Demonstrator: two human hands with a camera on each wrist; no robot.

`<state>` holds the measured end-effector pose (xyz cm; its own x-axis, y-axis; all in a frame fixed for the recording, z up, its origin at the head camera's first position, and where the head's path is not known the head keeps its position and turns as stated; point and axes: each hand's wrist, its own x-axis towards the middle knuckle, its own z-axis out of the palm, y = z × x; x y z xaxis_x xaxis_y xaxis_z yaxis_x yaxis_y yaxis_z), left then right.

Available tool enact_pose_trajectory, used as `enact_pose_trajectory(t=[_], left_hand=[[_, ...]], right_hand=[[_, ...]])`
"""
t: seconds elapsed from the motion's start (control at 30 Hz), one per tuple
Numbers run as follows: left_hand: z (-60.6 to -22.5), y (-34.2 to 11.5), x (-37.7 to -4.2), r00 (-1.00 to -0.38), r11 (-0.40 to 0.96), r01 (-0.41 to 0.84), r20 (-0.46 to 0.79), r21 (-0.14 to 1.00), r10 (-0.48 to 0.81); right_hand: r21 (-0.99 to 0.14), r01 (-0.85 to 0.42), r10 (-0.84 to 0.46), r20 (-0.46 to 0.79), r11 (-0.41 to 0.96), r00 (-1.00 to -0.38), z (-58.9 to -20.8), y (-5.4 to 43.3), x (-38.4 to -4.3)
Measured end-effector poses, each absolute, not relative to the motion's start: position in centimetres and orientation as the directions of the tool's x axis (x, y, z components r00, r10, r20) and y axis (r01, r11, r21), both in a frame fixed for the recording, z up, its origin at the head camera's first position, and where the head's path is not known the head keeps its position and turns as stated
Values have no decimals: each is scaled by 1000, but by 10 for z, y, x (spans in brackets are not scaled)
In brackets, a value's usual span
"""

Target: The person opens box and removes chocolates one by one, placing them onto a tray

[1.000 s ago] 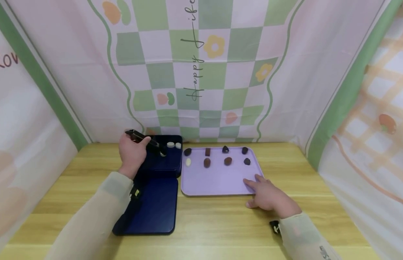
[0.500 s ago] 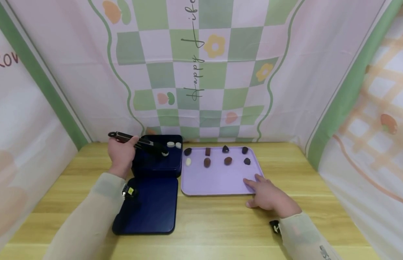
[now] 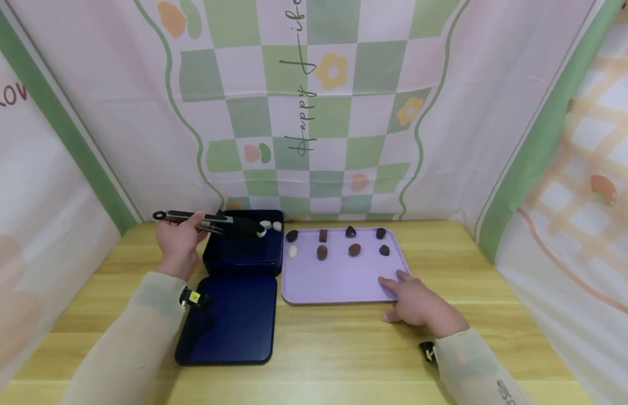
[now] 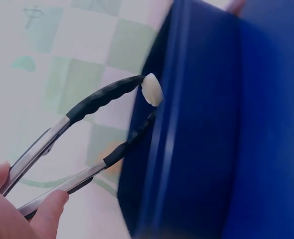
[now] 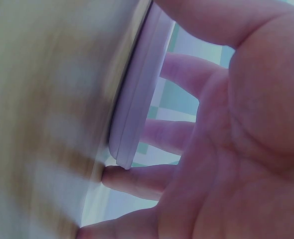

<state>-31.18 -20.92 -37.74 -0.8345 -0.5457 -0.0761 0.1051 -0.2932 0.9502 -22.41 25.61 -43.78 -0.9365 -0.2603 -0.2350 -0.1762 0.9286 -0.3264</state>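
My left hand (image 3: 176, 243) holds black and silver tongs (image 3: 207, 218), their dark tips over the deep navy box (image 3: 243, 266). Between the tips, in the left wrist view, a white oval candy (image 4: 151, 90) sits against the upper arm; the lower tip stands slightly apart from it. Two more white candies (image 3: 277, 226) lie farther back in the box. My right hand (image 3: 417, 304) rests with fingers spread at the near right corner of a lilac tray (image 3: 334, 284), some fingers over its rim (image 5: 137, 99) and others down on the table.
On the tray stand two rows of chocolates, mostly dark and brown, such as a square one (image 3: 323, 235), plus a white one (image 3: 292, 251). A navy lid (image 3: 235, 323) lies flat before the box. A checkered cloth (image 3: 334, 118) hangs behind the wooden table (image 3: 344, 354).
My left hand has moved left and the tongs have swung from slanting to nearly level. Their tips have shifted slightly right and back inside the box, with the white candy. My right hand stays put.
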Motion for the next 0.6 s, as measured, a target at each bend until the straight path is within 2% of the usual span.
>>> enact_pose_trajectory(t=[0.1,0.33,0.47,0.6], left_hand=[[-367,-206,-306,-845,-274,126,-42,954,-534],[-343,-178,-282,-865,-114,201,121,973,-487],[-336,-161,-266,-864,116,240,267,964,-428],[-337,-145,-252,-838,322,347,445,881,-315]], right_hand=[[-324,-178,-261,-233,929,-937,-438,256,-225],[-328,-164,-251,-244,930,-937,-437,257,-225],[-336,-158,-250,-249,929,-936,-437,257,-224],[-334,-164,-253,-244,928,-936,-437,256,-224]])
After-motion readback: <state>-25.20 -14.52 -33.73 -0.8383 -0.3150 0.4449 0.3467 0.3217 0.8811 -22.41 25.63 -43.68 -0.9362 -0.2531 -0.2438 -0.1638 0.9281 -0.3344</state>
